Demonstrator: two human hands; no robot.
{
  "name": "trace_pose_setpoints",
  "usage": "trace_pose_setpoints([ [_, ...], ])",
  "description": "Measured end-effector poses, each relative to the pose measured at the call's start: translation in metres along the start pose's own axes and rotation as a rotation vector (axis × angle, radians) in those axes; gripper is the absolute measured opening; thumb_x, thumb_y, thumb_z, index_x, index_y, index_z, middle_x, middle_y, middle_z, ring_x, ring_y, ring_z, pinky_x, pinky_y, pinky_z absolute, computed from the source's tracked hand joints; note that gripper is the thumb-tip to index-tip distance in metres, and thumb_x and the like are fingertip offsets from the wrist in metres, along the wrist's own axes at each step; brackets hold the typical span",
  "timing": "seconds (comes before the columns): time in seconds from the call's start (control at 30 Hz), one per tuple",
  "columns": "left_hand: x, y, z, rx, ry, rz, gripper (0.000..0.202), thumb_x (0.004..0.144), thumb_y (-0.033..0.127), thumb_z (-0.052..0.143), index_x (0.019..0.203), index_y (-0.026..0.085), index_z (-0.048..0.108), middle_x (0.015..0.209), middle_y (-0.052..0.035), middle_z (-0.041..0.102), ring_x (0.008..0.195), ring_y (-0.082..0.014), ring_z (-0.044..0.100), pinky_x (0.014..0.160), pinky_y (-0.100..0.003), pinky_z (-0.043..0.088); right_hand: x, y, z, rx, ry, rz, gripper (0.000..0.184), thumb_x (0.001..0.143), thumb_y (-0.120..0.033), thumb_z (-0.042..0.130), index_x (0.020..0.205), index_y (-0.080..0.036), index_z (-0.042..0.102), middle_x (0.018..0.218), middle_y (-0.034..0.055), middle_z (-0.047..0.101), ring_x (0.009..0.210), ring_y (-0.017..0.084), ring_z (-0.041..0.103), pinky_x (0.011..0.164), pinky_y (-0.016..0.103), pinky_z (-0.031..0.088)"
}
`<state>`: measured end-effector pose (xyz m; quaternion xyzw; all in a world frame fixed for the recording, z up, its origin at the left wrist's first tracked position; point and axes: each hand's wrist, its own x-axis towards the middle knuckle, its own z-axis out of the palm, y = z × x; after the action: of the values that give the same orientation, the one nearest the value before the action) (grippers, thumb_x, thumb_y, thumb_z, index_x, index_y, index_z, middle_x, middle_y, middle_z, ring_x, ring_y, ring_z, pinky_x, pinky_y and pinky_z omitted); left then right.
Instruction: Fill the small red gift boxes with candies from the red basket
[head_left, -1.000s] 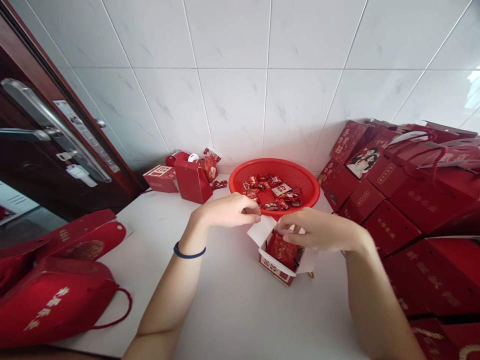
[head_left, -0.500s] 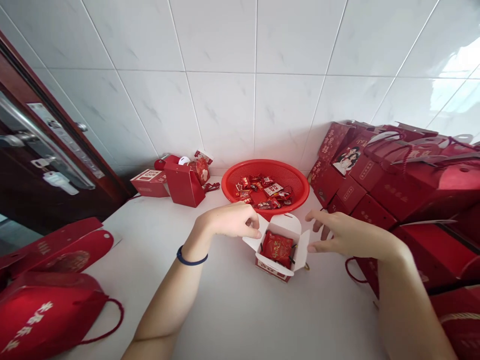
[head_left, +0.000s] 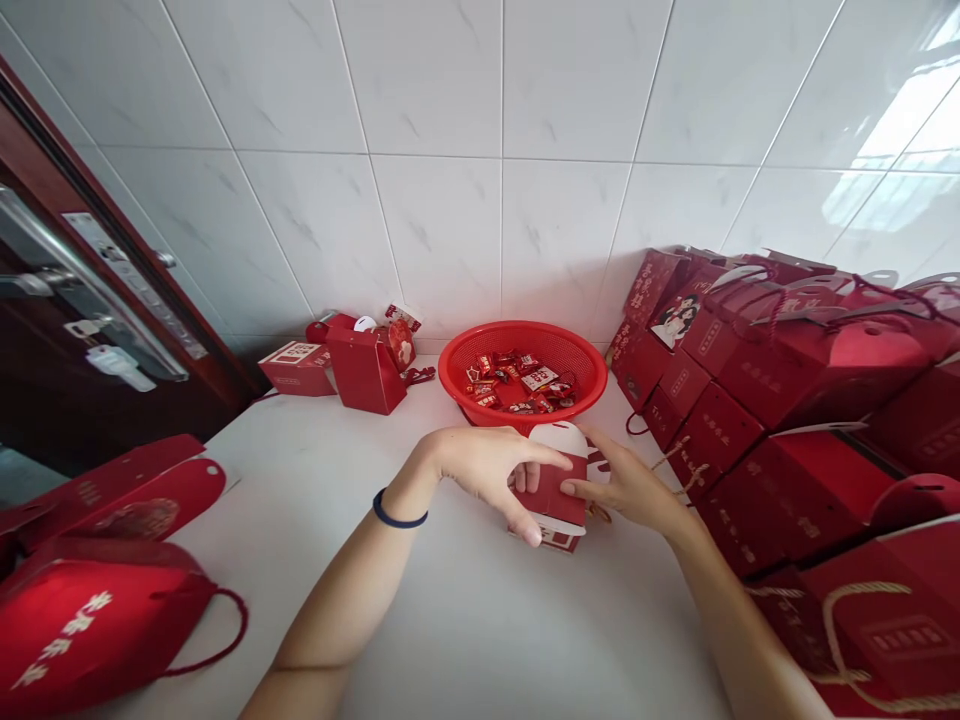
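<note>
A small red gift box stands on the white counter in front of me, its white flaps folded in over the top. My left hand grips its left side, thumb on the top flap and fingers down the side. My right hand presses the right flaps inward with its fingers closed against the box. The sweets inside are hidden now. Just behind stands a round red plastic basket with several wrapped candies in it.
A tall stack of red gift boxes with cord handles fills the right side. Red open boxes sit at the back left by the tiled wall. Flat red bags lie at the near left. A dark door with a metal handle stands left.
The box was open with a red packet showing inside; both hands have since folded the flaps shut over it. My right hand moved in from the right onto the box.
</note>
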<state>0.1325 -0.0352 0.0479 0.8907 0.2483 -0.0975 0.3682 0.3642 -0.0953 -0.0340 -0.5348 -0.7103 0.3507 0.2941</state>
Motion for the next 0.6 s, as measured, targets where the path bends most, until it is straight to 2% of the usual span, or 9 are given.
trace_pose_setpoints([
  [0.13, 0.0043, -0.0003, 0.0038, 0.012, -0.022, -0.043, 0.059, 0.066, 0.051, 0.085, 0.115, 0.024, 0.068, 0.112, -0.0055, 0.072, 0.098, -0.0231, 0.068, 0.075, -0.027, 0.051, -0.0027, 0.0007, 0.0044, 0.123, 0.005, -0.025, 0.071, 0.080, -0.049, 0.074, 0.139, -0.022, 0.047, 0.116, 0.0085, 0.069, 0.097, 0.023, 0.068, 0.080, 0.035, 0.056],
  [0.27, 0.0037, 0.0026, 0.0053, -0.021, 0.016, -0.027, 0.028, 0.081, 0.042, 0.073, 0.098, 0.021, 0.070, 0.100, -0.0040, 0.076, 0.088, -0.0194, 0.069, 0.072, -0.026, 0.050, -0.0076, -0.0025, 0.0073, 0.212, -0.027, -0.023, 0.068, 0.080, -0.044, 0.074, 0.137, -0.022, 0.045, 0.114, 0.0091, 0.069, 0.094, 0.023, 0.068, 0.064, 0.029, 0.055],
  [0.33, 0.0048, 0.0029, 0.0050, 0.003, 0.049, -0.042, 0.021, 0.086, 0.039, 0.067, 0.092, 0.020, 0.071, 0.091, -0.0034, 0.076, 0.080, -0.0176, 0.068, 0.066, -0.025, 0.047, -0.0090, -0.0023, 0.0082, 0.210, -0.014, -0.074, 0.057, 0.083, -0.043, 0.072, 0.132, -0.022, 0.050, 0.115, 0.0097, 0.069, 0.095, 0.023, 0.068, 0.068, 0.031, 0.056],
  [0.43, 0.0081, 0.0002, 0.0045, 0.083, 0.116, -0.118, 0.024, 0.084, 0.042, 0.066, 0.075, 0.019, 0.066, 0.072, -0.0017, 0.070, 0.064, -0.0154, 0.060, 0.055, -0.026, 0.039, -0.0087, 0.0005, 0.0083, 0.165, 0.055, -0.232, 0.039, 0.086, -0.042, 0.068, 0.119, -0.021, 0.063, 0.127, 0.0129, 0.066, 0.111, 0.026, 0.066, 0.089, 0.039, 0.056],
  [0.5, 0.0099, -0.0025, 0.0048, 0.143, 0.173, -0.213, 0.036, 0.079, 0.046, 0.071, 0.060, 0.019, 0.057, 0.059, 0.0002, 0.061, 0.054, -0.0138, 0.051, 0.049, -0.028, 0.032, -0.0077, 0.0027, 0.0075, 0.142, 0.098, -0.301, 0.031, 0.089, -0.043, 0.066, 0.110, -0.021, 0.070, 0.131, 0.0134, 0.065, 0.123, 0.028, 0.060, 0.103, 0.044, 0.049],
  [0.6, 0.0109, -0.0059, 0.0057, 0.211, 0.205, -0.348, 0.050, 0.071, 0.054, 0.075, 0.050, 0.020, 0.046, 0.048, 0.0022, 0.047, 0.045, -0.0121, 0.040, 0.046, -0.029, 0.026, -0.0063, 0.0043, 0.0060, 0.132, 0.083, -0.311, 0.032, 0.093, -0.049, 0.060, 0.102, -0.022, 0.076, 0.128, 0.0128, 0.067, 0.129, 0.029, 0.057, 0.109, 0.047, 0.044],
])
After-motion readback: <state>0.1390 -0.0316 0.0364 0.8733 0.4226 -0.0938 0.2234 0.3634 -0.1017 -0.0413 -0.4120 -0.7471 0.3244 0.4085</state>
